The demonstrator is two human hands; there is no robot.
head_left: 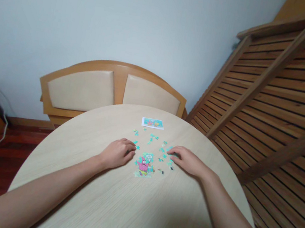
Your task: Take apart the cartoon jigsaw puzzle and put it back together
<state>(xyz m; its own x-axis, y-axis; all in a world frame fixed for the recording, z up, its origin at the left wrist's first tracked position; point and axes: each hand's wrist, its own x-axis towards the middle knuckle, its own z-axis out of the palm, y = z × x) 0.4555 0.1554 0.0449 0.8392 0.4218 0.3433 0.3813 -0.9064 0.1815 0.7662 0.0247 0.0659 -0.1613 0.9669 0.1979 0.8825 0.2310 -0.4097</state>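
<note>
Here's the left hand, palm down, loosely open, just left of the partly assembled pink-and-turquoise jigsaw on the round, pale wooden table; the right hand, thumb and forefinger parted, is at the small, loose turquoise pieces, contact unclear; a white-edged rectangular picture card lies beyond.

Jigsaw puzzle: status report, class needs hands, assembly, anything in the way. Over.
Left hand open, beside partly assembled jigsaw puzzle. Right hand open at loose jigsaw pieces, contact unclear. Some loose pieces between puzzle and right hand.
</note>
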